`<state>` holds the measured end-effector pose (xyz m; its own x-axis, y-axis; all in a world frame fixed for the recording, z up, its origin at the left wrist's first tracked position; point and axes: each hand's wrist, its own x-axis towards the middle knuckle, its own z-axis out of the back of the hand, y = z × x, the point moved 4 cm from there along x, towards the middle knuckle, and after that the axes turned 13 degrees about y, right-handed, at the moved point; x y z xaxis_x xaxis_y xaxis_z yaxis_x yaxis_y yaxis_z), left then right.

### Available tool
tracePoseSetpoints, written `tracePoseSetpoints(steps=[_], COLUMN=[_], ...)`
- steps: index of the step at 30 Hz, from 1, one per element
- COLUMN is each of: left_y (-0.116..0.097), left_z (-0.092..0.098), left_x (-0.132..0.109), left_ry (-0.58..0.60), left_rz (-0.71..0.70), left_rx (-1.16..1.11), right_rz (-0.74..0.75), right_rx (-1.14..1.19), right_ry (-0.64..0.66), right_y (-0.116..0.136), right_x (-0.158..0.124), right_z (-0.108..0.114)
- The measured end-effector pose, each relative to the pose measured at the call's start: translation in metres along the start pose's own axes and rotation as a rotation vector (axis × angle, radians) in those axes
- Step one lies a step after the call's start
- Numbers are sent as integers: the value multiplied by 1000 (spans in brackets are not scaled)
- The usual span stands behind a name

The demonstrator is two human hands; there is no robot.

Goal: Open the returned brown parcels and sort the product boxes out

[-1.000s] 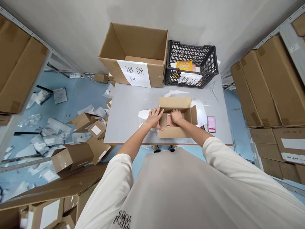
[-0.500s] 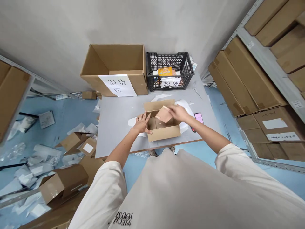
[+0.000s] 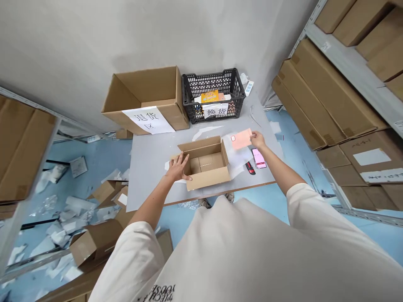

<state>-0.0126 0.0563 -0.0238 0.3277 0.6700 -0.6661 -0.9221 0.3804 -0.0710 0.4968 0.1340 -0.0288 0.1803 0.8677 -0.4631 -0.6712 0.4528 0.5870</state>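
Observation:
An open cardboard box (image 3: 208, 178) stands on the table, its flaps folded outward and its inside bare. My left hand (image 3: 178, 167) grips its left end, fingers over the rim and thumb by the front flap. Off the box's right side, my right hand (image 3: 257, 139) pinches a flat pink packet (image 3: 242, 139) by its right edge. The packet has a small white label at its left end and is held above white paper (image 3: 234, 161). Just below my right hand lie a phone (image 3: 259, 158) with a pink screen and a red-and-black cutter (image 3: 250, 167).
At the table's (image 3: 147, 159) back stand a large open carton (image 3: 151, 90) with a paper sign and a black plastic crate (image 3: 214, 79) holding small packages. Shelves with cartons (image 3: 333, 96) rise on the right. Discarded boxes (image 3: 94, 243) and packing scraps cover the floor at left.
My right hand has moved the pink packet out from above the box, off to the right. My left hand stays on the box's left end. The camera view has shifted a little.

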Motion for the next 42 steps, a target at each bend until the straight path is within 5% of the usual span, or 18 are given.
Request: tracePoseSetpoints(steps=[4, 8, 12, 16, 21, 25, 30, 35, 42], left_y=[-4, -3, 7, 26, 30, 11, -7, -9, 2], left_z=[-5, -11, -20, -38, -64, -67, -67, -56, -41], left_x=[-13, -31, -49, -65, -72, -67, -36, -12, -19], left_ry=[-5, -52, -205, -430, -443, -384, -263, -481, -683], left_rz=[21, 91, 213, 285, 44, -176, -166, -17, 16], left_rx=[-9, -88, -274, -595, -1002, -873, -750, -943, -980], right_rz=[-180, -195, 23, 337, 483, 488, 344, 353, 500], right_rx=[165, 116, 79, 343, 383, 268, 246, 359, 380], right_ry=[72, 98, 74, 397, 623, 733, 765, 794, 468], right_y=[-31, -39, -27, -4, 13, 21, 24, 28, 64], right_x=[1, -1, -12, -33, -58, -68, -72, -86, -90], right_z=[-51, -67, -68, -85, -101, -112, -122, -121, -128])
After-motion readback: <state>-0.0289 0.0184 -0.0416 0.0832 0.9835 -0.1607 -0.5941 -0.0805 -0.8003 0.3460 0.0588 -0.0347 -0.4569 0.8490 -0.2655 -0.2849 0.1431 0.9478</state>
